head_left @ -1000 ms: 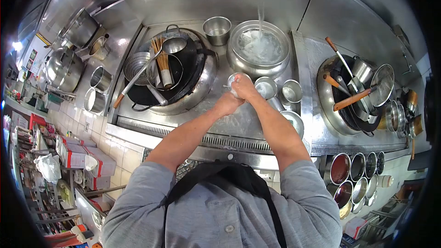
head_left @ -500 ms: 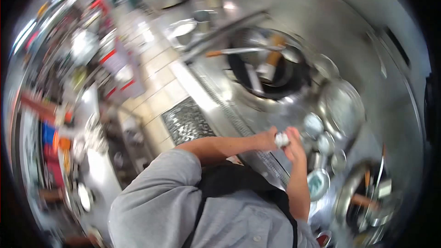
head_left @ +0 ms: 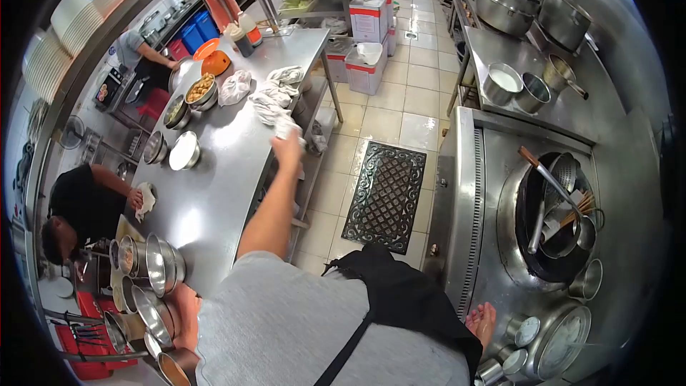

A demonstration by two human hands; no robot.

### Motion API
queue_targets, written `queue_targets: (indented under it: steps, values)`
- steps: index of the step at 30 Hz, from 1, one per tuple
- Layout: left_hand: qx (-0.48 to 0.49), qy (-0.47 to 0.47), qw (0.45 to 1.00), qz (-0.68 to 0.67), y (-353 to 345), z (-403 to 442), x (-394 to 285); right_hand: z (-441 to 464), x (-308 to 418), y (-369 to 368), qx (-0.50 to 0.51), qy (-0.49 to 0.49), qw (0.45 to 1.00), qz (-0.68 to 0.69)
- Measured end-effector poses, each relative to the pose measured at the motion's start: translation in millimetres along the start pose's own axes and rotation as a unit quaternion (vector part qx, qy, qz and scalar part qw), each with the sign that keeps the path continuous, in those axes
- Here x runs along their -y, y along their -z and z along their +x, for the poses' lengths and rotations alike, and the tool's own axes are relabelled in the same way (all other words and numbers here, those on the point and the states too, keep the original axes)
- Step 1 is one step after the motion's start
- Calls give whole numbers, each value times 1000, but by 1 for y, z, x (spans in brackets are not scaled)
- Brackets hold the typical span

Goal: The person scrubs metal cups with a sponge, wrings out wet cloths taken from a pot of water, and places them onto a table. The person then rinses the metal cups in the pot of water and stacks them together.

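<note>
Reaching left hand (head_left: 288, 149): stretched across to the right edge of the steel worktable (head_left: 227, 175), its fingers meeting a white cloth (head_left: 289, 127); blur hides how firmly they close, so I cannot tell whether they grip it or only touch it.
White cloth: at the table's right edge, just on the near side of a heap of pale cloths (head_left: 268, 104) and seeming to touch it.
Right hand (head_left: 481, 324): low on the near right, beside the black apron (head_left: 414, 293), palm partly showing, fingers loosely spread; small metal pots (head_left: 525, 330) stand just to its right, near a large round pot (head_left: 568, 336).
Bowls on the table: left of the heap, one metal bowl (head_left: 207, 104) of yellow-brown chunks; nearer, a bowl with white contents (head_left: 185, 151).
Bottles: a dark one and an orange-and-white one (head_left: 250, 28) at the table's far end, with an orange bowl (head_left: 217, 63) a little nearer.
Co-worker at left: a person in a black top (head_left: 86, 207), one hand (head_left: 135, 199) on a pale rag (head_left: 146, 201) at the table's left edge.
Far left: another person in a grey sleeve (head_left: 131, 48).
Floor: a dark patterned mat (head_left: 386, 196) between table and stove.
Stove at right: a black wok (head_left: 532, 243) holding a ladle (head_left: 554, 182) and a perforated strainer (head_left: 562, 171).
</note>
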State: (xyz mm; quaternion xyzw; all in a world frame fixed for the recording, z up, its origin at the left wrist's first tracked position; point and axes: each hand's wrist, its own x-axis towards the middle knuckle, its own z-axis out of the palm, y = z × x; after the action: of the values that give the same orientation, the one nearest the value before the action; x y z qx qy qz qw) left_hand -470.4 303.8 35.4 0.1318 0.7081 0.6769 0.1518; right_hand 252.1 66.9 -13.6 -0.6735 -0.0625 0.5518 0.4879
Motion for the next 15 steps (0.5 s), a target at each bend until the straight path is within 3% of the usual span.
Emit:
queue_targets:
  steps: [1, 3, 4, 6, 8, 9, 10, 11, 12, 15]
  values:
    - [-65, -3, 998, -20, 7, 18, -14, 3, 7, -7, 6, 7, 1000, -17]
    - [-136, -18, 988, 66, 17, 47, -37, 11, 17, -18, 24, 24, 997, -72]
    - [-144, -6, 967, 210, 19, 68, -34, 13, 22, -22, 33, 32, 994, -100]
    - [-146, 16, 864, 482, 22, 106, -15, 15, 29, -26, 39, 33, 987, -154]
    - [-16, 94, 850, 518, 26, 78, -52, 10, 30, -26, 40, 41, 975, -213]
    - [-23, 28, 817, 576, 32, 117, -8, 7, 29, -21, 28, 51, 969, -241]
    - [13, -54, 784, 618, 35, 102, -16, -2, 31, -17, 31, 44, 970, -238]
    - [117, -100, 719, 678, 47, 159, 26, -9, 34, -7, 41, 62, 963, -259]
    - [164, -123, 692, 692, 41, 171, 21, -23, 43, 1, 37, 69, 958, -277]
    - [170, -34, 750, 638, 40, 142, -12, -56, 74, 45, 5, 126, 950, -285]
